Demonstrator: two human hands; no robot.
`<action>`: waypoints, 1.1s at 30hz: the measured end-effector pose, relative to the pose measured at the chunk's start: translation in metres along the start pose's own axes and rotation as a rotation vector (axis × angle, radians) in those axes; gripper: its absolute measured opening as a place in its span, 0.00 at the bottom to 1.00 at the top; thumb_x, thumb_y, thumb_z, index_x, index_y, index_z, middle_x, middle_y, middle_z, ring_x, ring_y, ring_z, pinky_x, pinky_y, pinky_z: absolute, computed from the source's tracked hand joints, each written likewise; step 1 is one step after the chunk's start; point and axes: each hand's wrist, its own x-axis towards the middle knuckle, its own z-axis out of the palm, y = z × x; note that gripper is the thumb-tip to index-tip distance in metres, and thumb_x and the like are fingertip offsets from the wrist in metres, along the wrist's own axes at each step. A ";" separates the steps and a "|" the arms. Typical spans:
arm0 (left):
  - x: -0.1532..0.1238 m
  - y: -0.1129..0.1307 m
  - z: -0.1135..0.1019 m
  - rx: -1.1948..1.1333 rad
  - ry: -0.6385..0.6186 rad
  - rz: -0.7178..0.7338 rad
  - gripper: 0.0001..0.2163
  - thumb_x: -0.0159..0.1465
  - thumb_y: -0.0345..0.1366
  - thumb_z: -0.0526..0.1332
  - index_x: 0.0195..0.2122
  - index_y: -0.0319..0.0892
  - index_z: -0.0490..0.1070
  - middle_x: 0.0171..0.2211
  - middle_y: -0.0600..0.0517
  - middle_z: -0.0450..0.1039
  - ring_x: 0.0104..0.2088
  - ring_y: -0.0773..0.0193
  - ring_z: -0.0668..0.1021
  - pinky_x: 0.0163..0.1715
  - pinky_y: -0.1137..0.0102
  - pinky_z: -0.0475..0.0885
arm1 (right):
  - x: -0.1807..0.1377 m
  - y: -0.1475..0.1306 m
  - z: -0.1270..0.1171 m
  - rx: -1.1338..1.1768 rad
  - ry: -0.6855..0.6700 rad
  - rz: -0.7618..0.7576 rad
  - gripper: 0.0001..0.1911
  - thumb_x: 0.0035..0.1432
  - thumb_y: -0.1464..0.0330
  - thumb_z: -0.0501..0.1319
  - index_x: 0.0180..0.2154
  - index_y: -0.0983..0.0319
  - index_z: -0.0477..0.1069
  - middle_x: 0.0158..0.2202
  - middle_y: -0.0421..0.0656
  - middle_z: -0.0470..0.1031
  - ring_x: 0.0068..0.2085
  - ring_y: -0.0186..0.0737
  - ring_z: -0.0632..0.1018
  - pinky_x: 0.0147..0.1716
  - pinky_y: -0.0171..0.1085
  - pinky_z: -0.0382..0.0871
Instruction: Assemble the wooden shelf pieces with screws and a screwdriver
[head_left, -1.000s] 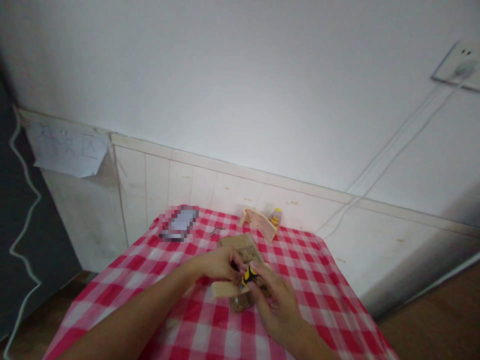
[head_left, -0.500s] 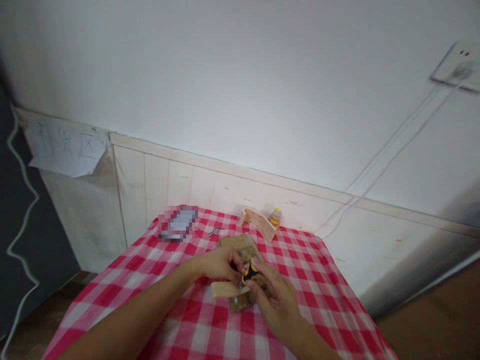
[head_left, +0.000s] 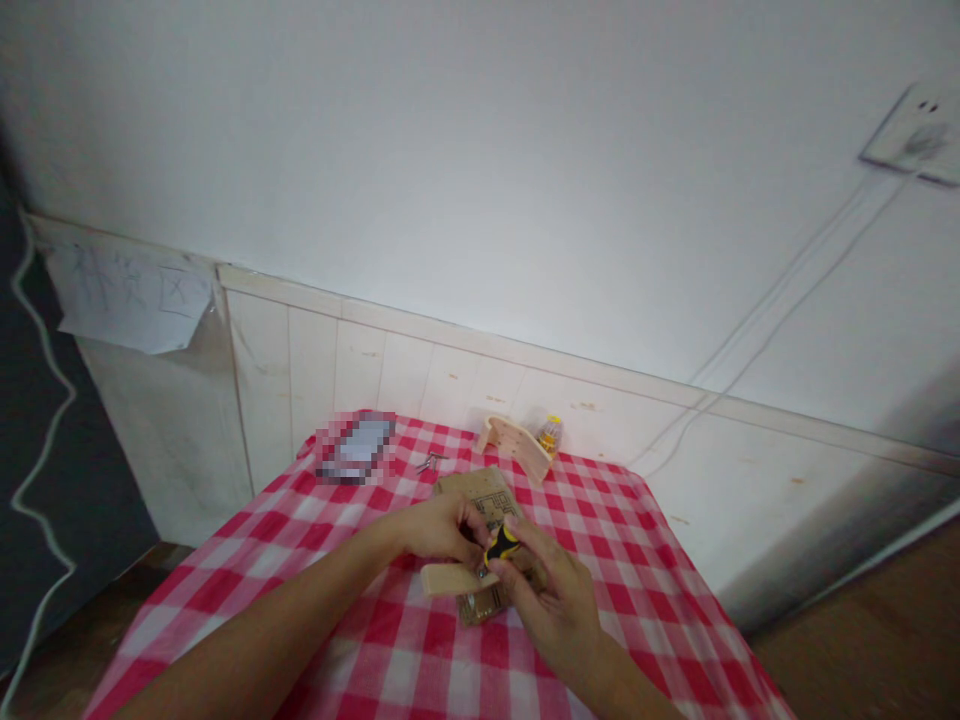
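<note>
In my right hand (head_left: 559, 590) is a short yellow-and-black screwdriver (head_left: 501, 543), gripped by its handle and tilted, its tip pointing down to the left. Below that tip lies a pale wooden piece (head_left: 450, 579) with a rounded end, resting over a brown cardboard piece (head_left: 472, 483) printed with black lines. My left hand (head_left: 446, 528) is closed beside the screwdriver's tip, at the upper edge of the wooden piece. What its fingertips pinch is hidden.
A red-and-white checked cloth (head_left: 405, 660) covers the table. Small metal pieces (head_left: 433, 462), a blurred phone-like object (head_left: 358, 447), a curved wooden part (head_left: 517, 443) and a yellow-capped clear container (head_left: 550, 432) lie towards the wall. A socket (head_left: 919, 135) with cables is at upper right.
The screwdriver's handle has turned and tipped slightly to the right within my right hand's fingers. My left hand and the wooden piece stay nearly in place.
</note>
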 end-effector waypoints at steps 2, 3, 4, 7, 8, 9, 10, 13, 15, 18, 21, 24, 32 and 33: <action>0.001 -0.001 0.000 -0.041 -0.004 0.007 0.08 0.53 0.34 0.71 0.34 0.41 0.83 0.32 0.53 0.80 0.31 0.65 0.76 0.33 0.73 0.68 | 0.000 0.003 -0.001 0.017 0.009 0.054 0.23 0.63 0.71 0.67 0.58 0.51 0.73 0.43 0.43 0.86 0.36 0.42 0.87 0.36 0.36 0.84; 0.001 0.000 0.000 -0.060 -0.006 0.005 0.08 0.52 0.34 0.71 0.35 0.41 0.83 0.31 0.53 0.79 0.30 0.66 0.75 0.32 0.73 0.68 | 0.001 0.005 -0.001 0.043 0.032 0.096 0.22 0.63 0.70 0.67 0.57 0.52 0.73 0.43 0.44 0.86 0.36 0.42 0.87 0.35 0.36 0.84; 0.001 0.000 0.000 -0.068 -0.006 -0.004 0.10 0.52 0.33 0.72 0.36 0.42 0.83 0.31 0.54 0.79 0.29 0.67 0.74 0.30 0.74 0.67 | 0.002 0.008 -0.002 0.078 0.072 0.144 0.21 0.64 0.69 0.67 0.58 0.53 0.73 0.43 0.45 0.85 0.38 0.42 0.87 0.36 0.36 0.84; 0.000 0.006 0.001 -0.039 -0.012 -0.037 0.17 0.53 0.33 0.71 0.45 0.45 0.84 0.29 0.55 0.78 0.25 0.68 0.72 0.27 0.74 0.64 | 0.007 0.020 -0.007 0.183 0.241 0.265 0.23 0.64 0.67 0.67 0.60 0.55 0.70 0.46 0.47 0.84 0.44 0.44 0.86 0.43 0.41 0.84; -0.001 0.008 0.001 -0.016 -0.009 -0.039 0.18 0.54 0.32 0.71 0.47 0.46 0.83 0.29 0.55 0.77 0.25 0.68 0.72 0.26 0.74 0.63 | 0.008 0.024 -0.009 0.196 0.275 0.282 0.24 0.64 0.66 0.67 0.60 0.56 0.70 0.47 0.48 0.83 0.44 0.44 0.85 0.44 0.42 0.83; -0.002 0.009 0.002 0.004 -0.005 -0.036 0.18 0.54 0.32 0.70 0.48 0.47 0.83 0.29 0.55 0.77 0.25 0.68 0.72 0.26 0.74 0.63 | 0.009 0.028 -0.011 0.197 0.290 0.289 0.24 0.63 0.66 0.68 0.60 0.56 0.70 0.48 0.48 0.83 0.44 0.44 0.85 0.44 0.42 0.83; -0.002 0.011 0.002 0.020 -0.001 -0.031 0.18 0.55 0.32 0.69 0.48 0.47 0.83 0.29 0.54 0.78 0.26 0.68 0.72 0.26 0.74 0.63 | 0.009 0.031 -0.012 0.193 0.290 0.286 0.24 0.63 0.65 0.68 0.59 0.56 0.71 0.48 0.49 0.83 0.44 0.44 0.85 0.44 0.42 0.83; -0.003 0.011 0.004 0.018 0.003 -0.033 0.18 0.56 0.32 0.69 0.48 0.47 0.83 0.32 0.53 0.79 0.28 0.67 0.73 0.28 0.74 0.65 | 0.006 0.035 -0.012 0.179 0.281 0.271 0.24 0.64 0.65 0.67 0.60 0.56 0.70 0.49 0.49 0.82 0.45 0.44 0.84 0.45 0.43 0.82; -0.003 0.008 0.003 0.009 0.002 -0.043 0.18 0.56 0.33 0.70 0.49 0.47 0.83 0.33 0.53 0.80 0.29 0.67 0.74 0.30 0.74 0.66 | 0.003 0.036 -0.011 0.163 0.276 0.258 0.24 0.64 0.66 0.66 0.61 0.55 0.69 0.51 0.50 0.80 0.47 0.44 0.84 0.47 0.44 0.82; -0.002 0.004 0.002 0.021 0.001 -0.038 0.17 0.57 0.35 0.70 0.48 0.46 0.83 0.36 0.51 0.81 0.31 0.66 0.76 0.31 0.74 0.67 | -0.003 0.036 -0.010 0.102 0.225 0.239 0.24 0.65 0.66 0.66 0.61 0.55 0.70 0.53 0.50 0.80 0.48 0.47 0.83 0.48 0.46 0.81; -0.002 0.002 0.001 0.021 -0.004 -0.036 0.18 0.57 0.35 0.70 0.50 0.46 0.83 0.37 0.51 0.81 0.32 0.65 0.77 0.32 0.74 0.67 | -0.008 0.038 -0.010 0.041 0.172 0.215 0.24 0.65 0.67 0.66 0.61 0.55 0.70 0.52 0.50 0.81 0.49 0.47 0.84 0.49 0.47 0.81; -0.001 0.002 0.001 0.024 -0.017 -0.027 0.18 0.58 0.34 0.69 0.50 0.46 0.83 0.38 0.51 0.82 0.33 0.64 0.77 0.32 0.73 0.67 | -0.009 0.041 -0.010 0.012 0.140 0.193 0.24 0.65 0.69 0.64 0.62 0.54 0.69 0.52 0.50 0.81 0.48 0.47 0.84 0.49 0.46 0.81; 0.002 -0.003 0.001 0.042 -0.023 0.010 0.16 0.60 0.34 0.66 0.50 0.46 0.83 0.37 0.51 0.82 0.33 0.64 0.76 0.33 0.73 0.69 | -0.006 0.037 -0.013 -0.013 0.107 0.148 0.25 0.66 0.69 0.64 0.63 0.51 0.68 0.53 0.47 0.81 0.50 0.47 0.84 0.50 0.45 0.81; 0.002 -0.003 0.001 0.062 -0.010 0.014 0.16 0.61 0.34 0.66 0.49 0.46 0.83 0.37 0.51 0.82 0.33 0.64 0.76 0.33 0.73 0.69 | -0.006 0.036 -0.013 0.008 0.087 0.152 0.25 0.67 0.69 0.63 0.63 0.51 0.68 0.53 0.47 0.81 0.50 0.47 0.84 0.50 0.46 0.81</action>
